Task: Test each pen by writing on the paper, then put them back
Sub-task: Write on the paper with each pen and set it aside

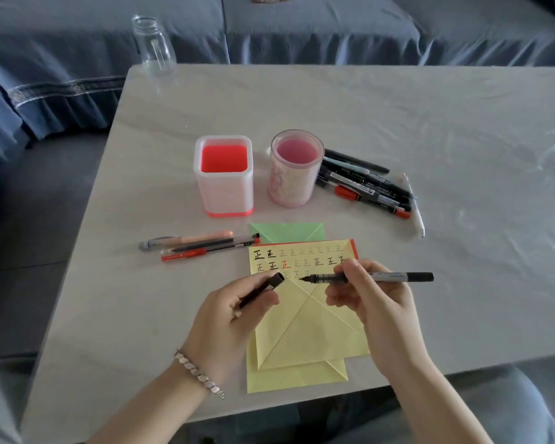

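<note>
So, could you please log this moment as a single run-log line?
left hand: holds black cap | right hand: holds uncapped black pen, tip over yellow paper | red holder, pink holder: empty

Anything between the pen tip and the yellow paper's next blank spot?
Nothing visible. The right hand holds the pen, tip at the third row on the yellow paper; the left hand holds the cap just left of it.
</note>
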Action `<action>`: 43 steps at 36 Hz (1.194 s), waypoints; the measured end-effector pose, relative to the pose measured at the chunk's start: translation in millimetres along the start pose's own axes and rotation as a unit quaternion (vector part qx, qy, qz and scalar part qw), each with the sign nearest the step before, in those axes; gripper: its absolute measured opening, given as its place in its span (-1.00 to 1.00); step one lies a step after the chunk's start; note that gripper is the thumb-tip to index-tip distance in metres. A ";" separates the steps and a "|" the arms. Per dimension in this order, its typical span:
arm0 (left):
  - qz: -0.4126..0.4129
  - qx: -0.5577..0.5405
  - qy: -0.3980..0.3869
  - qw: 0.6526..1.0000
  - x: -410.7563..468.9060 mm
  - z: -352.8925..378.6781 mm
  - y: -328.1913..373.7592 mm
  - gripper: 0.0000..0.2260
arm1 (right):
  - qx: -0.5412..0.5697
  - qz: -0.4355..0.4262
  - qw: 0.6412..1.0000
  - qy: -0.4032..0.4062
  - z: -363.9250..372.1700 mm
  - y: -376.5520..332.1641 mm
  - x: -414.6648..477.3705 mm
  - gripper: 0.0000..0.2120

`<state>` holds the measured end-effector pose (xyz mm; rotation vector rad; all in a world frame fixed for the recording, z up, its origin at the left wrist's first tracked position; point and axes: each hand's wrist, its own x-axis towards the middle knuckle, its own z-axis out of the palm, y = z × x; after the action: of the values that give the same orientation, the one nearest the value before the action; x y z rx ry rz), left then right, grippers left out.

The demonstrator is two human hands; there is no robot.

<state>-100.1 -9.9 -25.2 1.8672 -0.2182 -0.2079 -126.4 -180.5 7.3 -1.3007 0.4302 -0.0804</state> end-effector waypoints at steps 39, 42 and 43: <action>0.026 0.060 -0.138 0.988 8.6 22.5 27.4 -0.88 | -0.104 -0.058 0.992 0.043 1.8 11.7 0.2 -0.67; 0.042 0.034 -0.166 0.985 21.3 24.1 36.0 -0.85 | -0.086 -0.089 0.992 0.032 -5.3 4.7 4.8 -0.76; 0.044 0.024 -0.181 0.982 25.8 25.0 39.9 -0.83 | -0.084 -0.102 0.991 0.028 -7.9 1.7 6.7 -0.77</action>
<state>-83.2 -51.3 4.5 1.8523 -0.5573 -0.4853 -123.3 -189.2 2.4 -1.5084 0.3560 -0.2573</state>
